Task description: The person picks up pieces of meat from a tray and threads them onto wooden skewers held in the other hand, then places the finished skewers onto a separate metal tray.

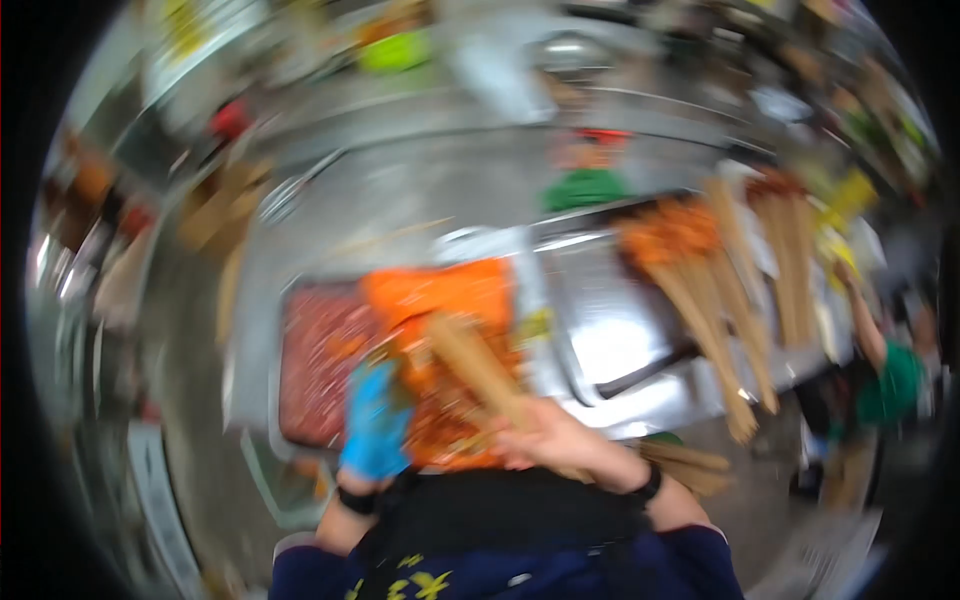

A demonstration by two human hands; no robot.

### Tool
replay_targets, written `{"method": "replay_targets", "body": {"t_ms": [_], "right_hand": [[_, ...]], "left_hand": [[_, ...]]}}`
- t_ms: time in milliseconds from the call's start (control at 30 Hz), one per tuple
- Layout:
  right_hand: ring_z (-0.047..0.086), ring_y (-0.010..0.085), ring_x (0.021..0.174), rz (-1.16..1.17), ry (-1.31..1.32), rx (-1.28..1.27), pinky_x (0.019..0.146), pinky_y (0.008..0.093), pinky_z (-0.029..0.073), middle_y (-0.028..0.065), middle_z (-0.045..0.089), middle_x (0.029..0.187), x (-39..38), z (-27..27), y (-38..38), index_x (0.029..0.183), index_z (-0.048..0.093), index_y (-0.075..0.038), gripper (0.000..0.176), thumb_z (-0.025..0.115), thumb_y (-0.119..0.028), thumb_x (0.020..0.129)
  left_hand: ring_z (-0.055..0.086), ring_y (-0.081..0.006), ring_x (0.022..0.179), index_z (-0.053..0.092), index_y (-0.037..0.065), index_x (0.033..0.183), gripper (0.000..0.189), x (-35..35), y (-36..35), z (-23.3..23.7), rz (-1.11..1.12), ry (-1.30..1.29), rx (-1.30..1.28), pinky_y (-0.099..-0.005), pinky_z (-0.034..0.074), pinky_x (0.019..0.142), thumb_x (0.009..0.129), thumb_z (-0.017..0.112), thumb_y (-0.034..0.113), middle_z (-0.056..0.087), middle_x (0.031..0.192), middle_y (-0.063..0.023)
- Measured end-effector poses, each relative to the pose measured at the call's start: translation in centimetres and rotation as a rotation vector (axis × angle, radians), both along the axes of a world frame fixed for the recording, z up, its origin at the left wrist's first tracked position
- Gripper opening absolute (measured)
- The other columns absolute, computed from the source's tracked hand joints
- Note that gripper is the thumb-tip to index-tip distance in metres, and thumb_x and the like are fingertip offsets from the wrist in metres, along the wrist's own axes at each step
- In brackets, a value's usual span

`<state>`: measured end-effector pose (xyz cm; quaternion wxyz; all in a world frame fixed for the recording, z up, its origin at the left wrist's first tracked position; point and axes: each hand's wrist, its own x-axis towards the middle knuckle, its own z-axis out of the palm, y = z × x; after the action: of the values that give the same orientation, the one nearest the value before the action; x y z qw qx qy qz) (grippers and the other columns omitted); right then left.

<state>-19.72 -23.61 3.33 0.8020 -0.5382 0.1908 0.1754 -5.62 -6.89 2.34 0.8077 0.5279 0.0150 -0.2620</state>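
My left hand (376, 425), in a blue glove smeared with orange, is at the border between a tray of raw red meat (318, 370) and an orange sauce-covered mass (445, 290). Its fingertips are blurred and partly hidden. My bare right hand (545, 435) is closed around a bundle of wooden skewers (475, 365), which points up and left over the orange mass. Whatever is at the far tips of the skewers is too smeared to make out.
A metal tray (610, 340) lies right of centre, with orange-coated skewers (700, 290) across its right side. More skewers (790, 265) lie farther right. Tongs (300, 185) rest at the back left. A person in green (890, 385) stands at the far right.
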Motion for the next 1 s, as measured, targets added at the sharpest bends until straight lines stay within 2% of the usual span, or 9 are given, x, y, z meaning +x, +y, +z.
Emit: {"method": "replay_targets", "body": {"t_ms": [67, 100, 133, 200, 300, 367, 467, 800, 1000], "right_hand": [[0.057, 0.0089, 0.057, 0.005, -0.084, -0.082, 0.049, 0.0211, 0.046, 0.0048, 0.058, 0.071, 0.0, 0.8, -0.5, 0.092, 0.050, -0.002, 0.014, 0.054, -0.012, 0.083], [0.057, 0.0095, 0.056, 0.012, -0.115, -0.114, 0.048, 0.0215, 0.046, 0.0052, 0.058, 0.070, 0.0, 0.5, -0.7, 0.090, 0.049, -0.002, 0.013, 0.053, -0.011, 0.083], [0.057, 0.0100, 0.054, 0.049, -0.150, -0.138, 0.047, 0.0219, 0.046, 0.0055, 0.058, 0.069, 0.0, 0.1, -0.9, 0.088, 0.049, -0.001, 0.011, 0.052, -0.010, 0.082], [0.056, 0.0100, 0.052, -0.002, -0.146, -0.114, 0.045, 0.0223, 0.045, 0.0061, 0.057, 0.068, -0.1, 0.6, -0.6, 0.084, 0.047, -0.002, 0.009, 0.051, -0.008, 0.081], [0.056, 0.0098, 0.052, -0.018, -0.166, -0.091, 0.044, 0.0222, 0.045, 0.0063, 0.057, 0.068, -0.1, 0.0, -0.5, 0.083, 0.045, -0.002, 0.010, 0.051, -0.009, 0.082], [0.055, 0.0095, 0.052, -0.025, -0.172, -0.063, 0.044, 0.0222, 0.045, 0.0069, 0.057, 0.068, -0.2, -0.2, -0.4, 0.083, 0.045, -0.002, 0.009, 0.051, -0.009, 0.082], [0.056, 0.0097, 0.052, -0.024, -0.161, -0.068, 0.044, 0.0222, 0.045, 0.0077, 0.058, 0.069, -0.2, -0.1, -0.3, 0.082, 0.045, -0.001, 0.009, 0.051, -0.008, 0.082], [0.056, 0.0097, 0.053, -0.007, -0.188, -0.073, 0.045, 0.0227, 0.046, 0.0088, 0.058, 0.071, -0.2, -0.3, -0.3, 0.084, 0.044, -0.002, 0.009, 0.050, -0.008, 0.081], [0.055, 0.0121, 0.051, -0.069, -0.175, -0.009, 0.042, 0.0271, 0.048, 0.0098, 0.055, 0.069, -0.2, -0.7, 0.0, 0.085, 0.043, 0.000, 0.010, 0.049, -0.005, 0.080]], "left_hand": [[0.047, -0.0044, 0.059, 0.054, 0.011, 0.091, 0.007, 1.8, 1.8, -3.3, -0.108, 0.090, -0.121, -0.0200, 0.041, 0.052, 0.084, 0.052, 0.012, 0.051, 0.070, 0.0055], [0.043, -0.0016, 0.050, 0.054, 0.018, 0.086, 0.004, 1.9, 1.2, -4.4, 0.047, -0.009, 0.036, -0.0152, 0.033, 0.042, 0.086, 0.050, 0.019, 0.049, 0.066, 0.0076], [0.048, -0.0053, 0.062, 0.055, 0.015, 0.091, 0.008, 0.7, -1.2, -3.0, 0.260, -0.059, 0.036, -0.0184, 0.040, 0.055, 0.086, 0.050, 0.020, 0.054, 0.077, 0.0032], [0.051, -0.0109, 0.083, 0.054, 0.005, 0.100, 0.019, 0.3, -1.2, -1.0, 0.095, -0.139, 0.017, -0.0253, 0.041, 0.073, 0.086, 0.047, 0.016, 0.054, 0.095, -0.0027], [0.050, -0.0112, 0.086, 0.052, 0.001, 0.103, 0.022, 1.2, -1.2, -0.8, -0.058, -0.370, 0.165, -0.0249, 0.041, 0.075, 0.083, 0.045, 0.009, 0.054, 0.096, -0.0049], [0.050, -0.0115, 0.083, 0.052, -0.002, 0.101, 0.022, 0.1, -1.9, -0.5, 0.103, -0.674, 0.270, -0.0249, 0.041, 0.075, 0.081, 0.044, 0.003, 0.054, 0.093, -0.0056], [0.049, -0.0116, 0.081, 0.053, -0.003, 0.099, 0.021, 0.3, -1.4, -1.0, 0.010, -0.732, 0.306, -0.0246, 0.040, 0.073, 0.080, 0.046, 0.001, 0.053, 0.091, -0.0046], [0.047, -0.0129, 0.080, 0.054, -0.002, 0.094, 0.021, -0.6, -2.5, -0.8, -0.017, -0.719, 0.276, -0.0261, 0.039, 0.074, 0.075, 0.046, -0.001, 0.052, 0.089, -0.0053], [0.052, -0.0174, 0.092, 0.051, -0.002, 0.108, 0.027, -1.6, -3.4, 0.9, 0.148, -0.573, 0.159, -0.0292, 0.042, 0.080, 0.084, 0.047, 0.009, 0.053, 0.105, -0.0091]]}}
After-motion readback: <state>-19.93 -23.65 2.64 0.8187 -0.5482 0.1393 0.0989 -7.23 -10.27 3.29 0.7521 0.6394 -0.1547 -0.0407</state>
